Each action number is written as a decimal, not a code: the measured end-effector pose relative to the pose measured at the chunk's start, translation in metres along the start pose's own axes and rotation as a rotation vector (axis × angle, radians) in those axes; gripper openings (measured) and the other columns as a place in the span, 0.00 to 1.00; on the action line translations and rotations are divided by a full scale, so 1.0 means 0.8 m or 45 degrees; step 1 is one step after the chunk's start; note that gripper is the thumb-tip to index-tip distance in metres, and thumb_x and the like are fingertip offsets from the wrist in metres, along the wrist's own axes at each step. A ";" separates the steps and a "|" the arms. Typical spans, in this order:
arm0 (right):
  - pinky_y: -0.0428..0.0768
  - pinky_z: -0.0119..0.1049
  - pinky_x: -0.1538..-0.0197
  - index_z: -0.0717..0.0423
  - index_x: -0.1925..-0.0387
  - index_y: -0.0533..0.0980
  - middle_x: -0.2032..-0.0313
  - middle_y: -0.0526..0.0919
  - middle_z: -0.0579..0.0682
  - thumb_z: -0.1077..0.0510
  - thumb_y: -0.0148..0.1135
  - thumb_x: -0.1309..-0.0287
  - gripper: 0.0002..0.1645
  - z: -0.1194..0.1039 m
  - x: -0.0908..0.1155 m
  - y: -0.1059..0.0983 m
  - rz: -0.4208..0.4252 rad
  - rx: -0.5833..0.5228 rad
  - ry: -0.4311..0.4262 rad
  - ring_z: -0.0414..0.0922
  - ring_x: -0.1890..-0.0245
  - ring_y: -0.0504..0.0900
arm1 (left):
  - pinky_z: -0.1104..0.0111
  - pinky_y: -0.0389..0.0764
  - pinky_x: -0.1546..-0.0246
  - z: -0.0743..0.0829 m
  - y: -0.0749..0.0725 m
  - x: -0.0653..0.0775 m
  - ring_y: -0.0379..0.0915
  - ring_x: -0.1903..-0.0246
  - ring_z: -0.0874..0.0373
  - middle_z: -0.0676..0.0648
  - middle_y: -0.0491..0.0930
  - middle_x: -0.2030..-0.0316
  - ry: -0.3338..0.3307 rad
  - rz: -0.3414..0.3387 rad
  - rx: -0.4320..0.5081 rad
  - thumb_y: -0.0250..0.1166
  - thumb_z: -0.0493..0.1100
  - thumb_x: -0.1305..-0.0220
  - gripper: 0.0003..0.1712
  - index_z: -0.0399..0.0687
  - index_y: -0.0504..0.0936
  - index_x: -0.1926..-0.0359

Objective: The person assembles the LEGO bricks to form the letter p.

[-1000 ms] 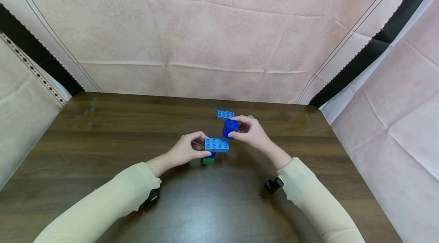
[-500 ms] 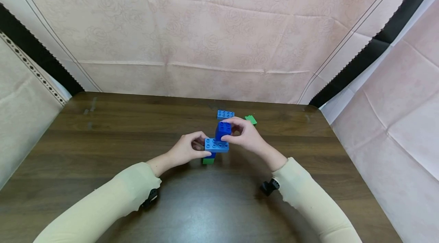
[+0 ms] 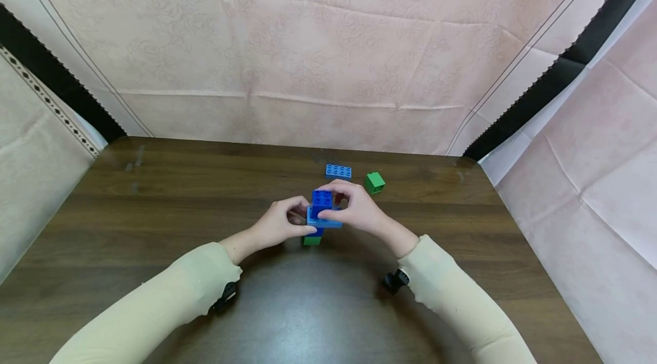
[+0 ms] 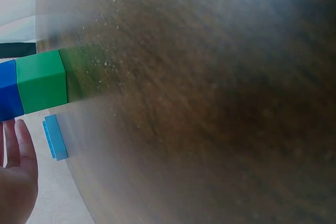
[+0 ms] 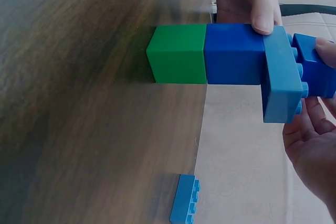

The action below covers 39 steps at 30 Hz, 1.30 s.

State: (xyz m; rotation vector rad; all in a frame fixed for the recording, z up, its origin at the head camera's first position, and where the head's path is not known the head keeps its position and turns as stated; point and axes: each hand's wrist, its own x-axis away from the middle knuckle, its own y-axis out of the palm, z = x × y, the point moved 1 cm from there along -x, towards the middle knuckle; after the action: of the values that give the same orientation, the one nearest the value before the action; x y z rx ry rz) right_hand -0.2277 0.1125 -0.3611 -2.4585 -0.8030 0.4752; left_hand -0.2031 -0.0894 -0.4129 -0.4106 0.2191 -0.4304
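A stack stands on the table: a green brick (image 5: 178, 53) at the bottom, a dark blue brick (image 5: 234, 53) on it, and a long light blue brick (image 5: 282, 77) across the top, jutting out to the right. My left hand (image 3: 277, 222) grips the stack from the left, its thumb where the light blue and dark blue bricks meet. Between thumb and fingers, my right hand (image 3: 357, 210) pinches a second dark blue brick (image 3: 321, 202) over the light blue brick's left part. In the right wrist view this brick tilts slightly at the studs; whether it is seated, I cannot tell.
Behind the hands, another light blue brick (image 3: 338, 171) lies near the table's back edge. A second green brick (image 3: 374, 182) lies to its right. The brown wooden table (image 3: 179, 204) meets a pale patterned cloth (image 3: 308, 67) at the back.
My right hand has carried the dark blue brick left and down, onto or just over the light blue brick, uncovering the green brick behind. My left hand stays at the stack.
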 end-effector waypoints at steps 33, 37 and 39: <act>0.76 0.34 0.59 0.57 0.47 0.75 0.54 0.79 0.52 0.60 0.68 0.48 0.24 0.000 0.000 0.008 -0.006 0.110 -0.124 0.43 0.60 0.72 | 0.62 0.81 0.56 0.003 -0.001 0.000 0.77 0.59 0.54 0.44 0.81 0.60 -0.002 -0.008 -0.006 0.69 0.42 0.46 0.16 0.45 0.74 0.59; 0.76 0.33 0.59 0.58 0.47 0.75 0.54 0.79 0.53 0.60 0.68 0.49 0.25 -0.001 0.001 0.008 0.004 0.127 -0.142 0.44 0.59 0.73 | 0.64 0.81 0.57 0.001 0.000 0.000 0.77 0.60 0.55 0.45 0.81 0.60 -0.007 -0.014 -0.010 0.69 0.42 0.46 0.16 0.45 0.74 0.59; 0.78 0.33 0.58 0.58 0.48 0.75 0.53 0.79 0.53 0.61 0.68 0.49 0.25 -0.002 0.002 0.009 0.001 0.127 -0.151 0.45 0.58 0.74 | 0.65 0.82 0.57 0.001 -0.001 -0.001 0.77 0.60 0.55 0.45 0.80 0.60 -0.004 -0.017 -0.011 0.69 0.42 0.45 0.16 0.46 0.74 0.58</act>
State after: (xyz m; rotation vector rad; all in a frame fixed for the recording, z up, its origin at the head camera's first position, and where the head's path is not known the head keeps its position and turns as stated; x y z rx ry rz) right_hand -0.2225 0.1078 -0.3637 -2.3567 -0.8056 0.6508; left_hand -0.2036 -0.0895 -0.4122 -0.4216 0.2152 -0.4418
